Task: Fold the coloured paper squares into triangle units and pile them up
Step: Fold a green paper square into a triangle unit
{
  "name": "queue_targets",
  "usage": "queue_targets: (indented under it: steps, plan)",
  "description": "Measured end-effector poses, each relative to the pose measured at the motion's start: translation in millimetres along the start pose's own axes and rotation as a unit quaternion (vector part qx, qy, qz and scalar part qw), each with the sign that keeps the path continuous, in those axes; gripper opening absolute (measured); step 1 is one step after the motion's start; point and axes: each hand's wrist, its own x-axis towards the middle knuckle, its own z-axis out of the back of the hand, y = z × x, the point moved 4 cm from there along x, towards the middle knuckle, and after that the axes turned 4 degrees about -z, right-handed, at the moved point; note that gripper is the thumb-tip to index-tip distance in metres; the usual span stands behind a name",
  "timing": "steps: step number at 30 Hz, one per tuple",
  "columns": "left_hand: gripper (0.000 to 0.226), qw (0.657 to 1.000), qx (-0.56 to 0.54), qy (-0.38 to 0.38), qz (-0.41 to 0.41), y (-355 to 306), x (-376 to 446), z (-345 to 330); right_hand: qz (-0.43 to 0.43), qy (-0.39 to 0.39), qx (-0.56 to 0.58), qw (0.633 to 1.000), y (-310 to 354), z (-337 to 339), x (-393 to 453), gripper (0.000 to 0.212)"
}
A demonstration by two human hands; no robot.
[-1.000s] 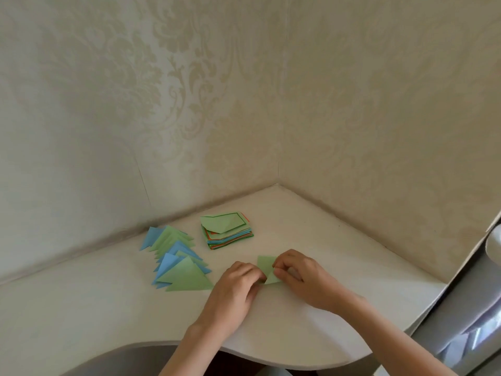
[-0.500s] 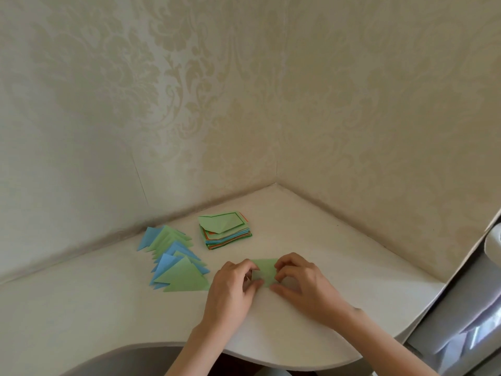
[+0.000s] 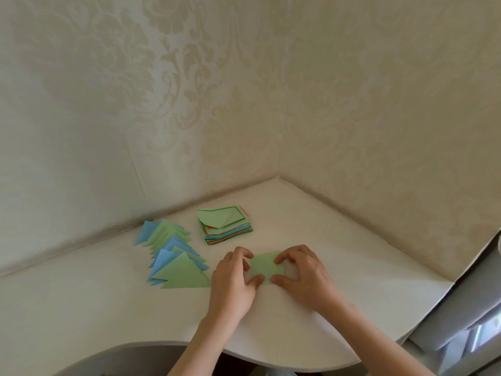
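Green paper piece (image 3: 267, 268) lies flat on the white table (image 3: 352, 253), near its front edge, betw. both hands: left hand (image 3: 234, 280) pinches its left side w/ curled fingers on the top edge and thumb at the bottom corner, right hand (image 3: 303, 275) does the same on the right side, fingertips (image 3: 279, 259) pressing the paper down. Left of the hands, just beside the left one, a fanned pile of folded triangles (image 3: 173, 256), blue & green, overlapping; behind, twd the wall corner, the stack of unfolded squares (image 3: 226, 226), mixed colours w/ a partly folded green sheet on top, well apart from the hands.
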Motion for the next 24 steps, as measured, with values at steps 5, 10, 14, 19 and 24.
queue_targets:
  steps: [5, 10, 14, 19, 24]
  plan:
    - [0.020, 1.000, -0.018, 0.021, -0.013, 3, -2, 3, -0.014, 0.064, 0.006, 0.998, -1, 6, 5, 0.041]
    - [0.020, 0.996, 0.046, 0.048, -0.053, -4, -1, 3, -0.048, 0.148, 0.046, 0.987, 11, 17, 6, 0.046]
    - [0.026, 0.982, 0.148, 0.049, -0.103, -20, -4, 5, -0.060, 0.100, 0.022, 0.993, 18, 21, 3, 0.042]
    - [0.046, 0.962, 0.229, 0.043, -0.145, -35, -18, -4, -0.045, 0.030, -0.004, 0.999, 22, 26, -11, 0.025]
    - [0.010, 0.967, 0.206, 0.033, -0.149, -39, -22, -1, 0.004, 0.028, -0.038, 0.999, 31, 25, -15, 0.012]
